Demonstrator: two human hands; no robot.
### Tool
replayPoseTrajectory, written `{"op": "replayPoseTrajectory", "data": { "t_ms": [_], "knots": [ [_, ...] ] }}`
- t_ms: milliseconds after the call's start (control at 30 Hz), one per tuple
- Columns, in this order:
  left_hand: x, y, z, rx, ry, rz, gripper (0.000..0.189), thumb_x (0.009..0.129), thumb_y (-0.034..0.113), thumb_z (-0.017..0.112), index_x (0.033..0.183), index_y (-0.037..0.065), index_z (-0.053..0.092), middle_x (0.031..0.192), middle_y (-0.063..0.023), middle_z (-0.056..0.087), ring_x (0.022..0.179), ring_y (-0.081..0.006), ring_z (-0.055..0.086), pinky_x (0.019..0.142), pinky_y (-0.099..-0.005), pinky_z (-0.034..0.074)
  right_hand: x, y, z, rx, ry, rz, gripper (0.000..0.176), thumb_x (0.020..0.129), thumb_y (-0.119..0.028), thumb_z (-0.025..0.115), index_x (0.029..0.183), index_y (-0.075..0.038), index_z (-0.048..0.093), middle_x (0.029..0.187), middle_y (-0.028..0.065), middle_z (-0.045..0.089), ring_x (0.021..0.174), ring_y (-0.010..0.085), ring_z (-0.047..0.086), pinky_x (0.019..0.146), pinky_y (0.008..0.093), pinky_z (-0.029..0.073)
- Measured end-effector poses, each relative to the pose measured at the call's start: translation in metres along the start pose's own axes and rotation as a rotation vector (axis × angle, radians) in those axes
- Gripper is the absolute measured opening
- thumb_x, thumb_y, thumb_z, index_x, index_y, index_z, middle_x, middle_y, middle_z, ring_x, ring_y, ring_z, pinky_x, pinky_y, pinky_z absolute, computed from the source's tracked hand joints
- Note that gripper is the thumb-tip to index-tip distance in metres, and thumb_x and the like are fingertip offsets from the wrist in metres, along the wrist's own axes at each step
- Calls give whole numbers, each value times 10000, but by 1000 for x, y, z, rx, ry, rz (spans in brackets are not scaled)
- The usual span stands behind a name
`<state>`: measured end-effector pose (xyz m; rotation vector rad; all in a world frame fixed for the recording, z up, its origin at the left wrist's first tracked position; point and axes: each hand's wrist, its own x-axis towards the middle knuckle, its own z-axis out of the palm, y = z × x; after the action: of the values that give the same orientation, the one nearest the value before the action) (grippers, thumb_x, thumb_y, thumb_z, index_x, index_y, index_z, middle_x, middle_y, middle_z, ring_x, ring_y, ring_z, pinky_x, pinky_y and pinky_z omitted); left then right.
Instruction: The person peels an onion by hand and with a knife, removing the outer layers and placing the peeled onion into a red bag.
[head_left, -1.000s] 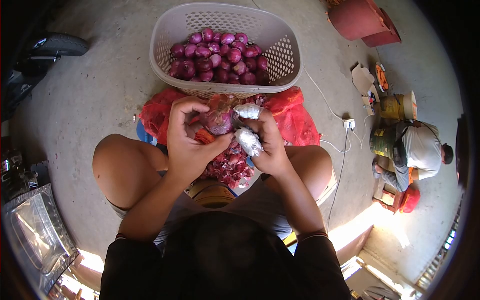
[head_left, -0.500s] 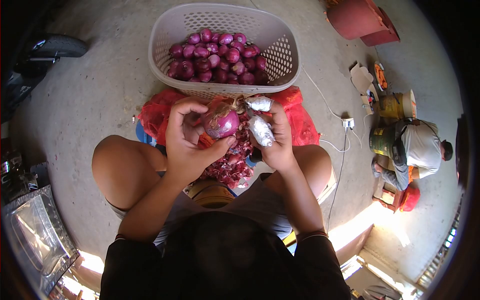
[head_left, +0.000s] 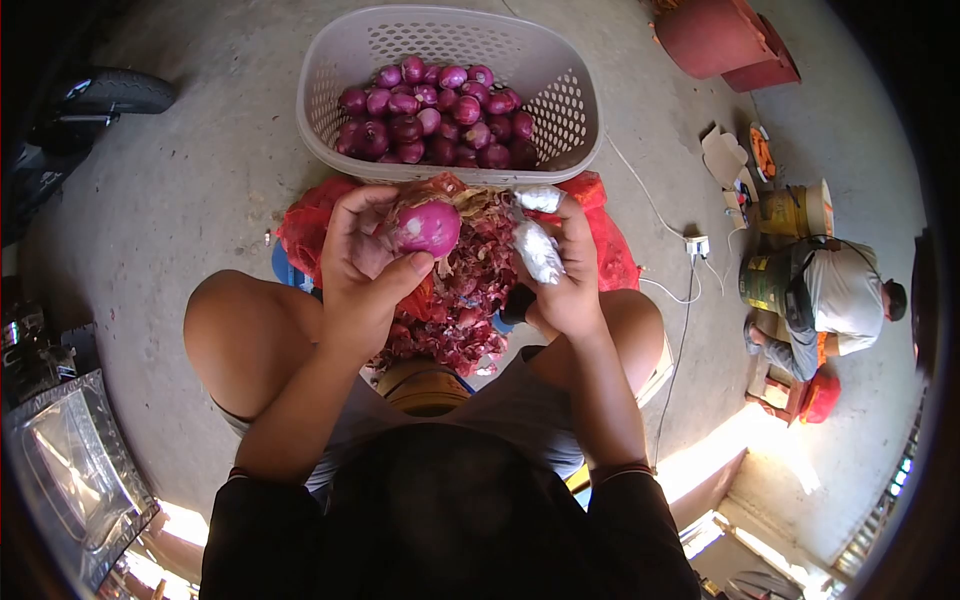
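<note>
My left hand [head_left: 365,265] is wrapped round a purple onion [head_left: 428,229], its thumb on the lower edge, with dry brown and red skin hanging at the onion's top and right. To the right, my right hand [head_left: 563,265] has its thumb and a finger wrapped in silvery-white covering. Its fingertips are close to the loose skin; whether they grip a piece of it or a small tool is too small to tell. Under both hands lies a heap of onion skins [head_left: 465,325]. A perforated grey basket [head_left: 590,150] holds many purple onions [head_left: 430,122] just beyond.
Red mesh bags [head_left: 612,245] lie either side of the skins. On the right are a power strip [head_left: 697,245] with cables, a yellow bucket [head_left: 790,210] and a person [head_left: 845,295] bending over. A black wheel [head_left: 120,91] is at the left, reddish tubs [head_left: 712,38] at the upper right.
The onion in my left hand has moved slightly left and up and shows more smooth purple surface. My right hand has moved a little to the right, away from it.
</note>
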<state>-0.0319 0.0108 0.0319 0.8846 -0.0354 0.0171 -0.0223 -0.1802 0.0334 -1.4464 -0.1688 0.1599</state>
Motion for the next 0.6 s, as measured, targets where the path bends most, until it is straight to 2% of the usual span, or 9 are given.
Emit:
{"op": "replayPoseTrajectory", "data": {
  "t_ms": [133,267,333,400,600],
  "knots": [
    [1,1,1,139,-11,1,559,700,-107,641,1201,9,420,1151,-106,506,1064,-174,516,912,-310,428,-6,-5,1,42,-79,-60,421,849,-49,587,1226,-38,399,807,52,596,682,91,538,661,230,422],
    [1,0,-1,187,-65,-40,580,695,-110,639,1221,-1,421,1144,-106,522,1060,-166,521,909,-298,426,-4,-3,-4,-384,-196,-185,539,809,-76,636,1274,-36,367,743,105,622,618,147,574,591,271,430],
    [1,-1,-1,195,-91,-40,573,692,-115,628,1217,-5,427,1147,-105,523,1061,-163,518,907,-297,425,-6,-7,-5,-441,-243,-95,558,795,-86,652,1272,-30,367,741,134,628,648,192,608,597,287,439],
    [0,-2,-1,220,-114,-40,565,690,-120,618,1212,-10,433,1150,-103,522,1059,-159,516,907,-297,424,-6,-7,-6,-418,-254,-39,580,740,-24,622,1264,-20,371,819,168,638,759,280,642,657,317,466],
    [-2,1,3,217,-129,-97,547,686,-130,606,1197,-22,444,1151,-106,521,1044,-148,518,903,-294,426,-6,1,-15,-451,-310,-42,602,679,40,539,1256,-14,376,923,198,636,863,336,639,742,363,477]
  ]
}}
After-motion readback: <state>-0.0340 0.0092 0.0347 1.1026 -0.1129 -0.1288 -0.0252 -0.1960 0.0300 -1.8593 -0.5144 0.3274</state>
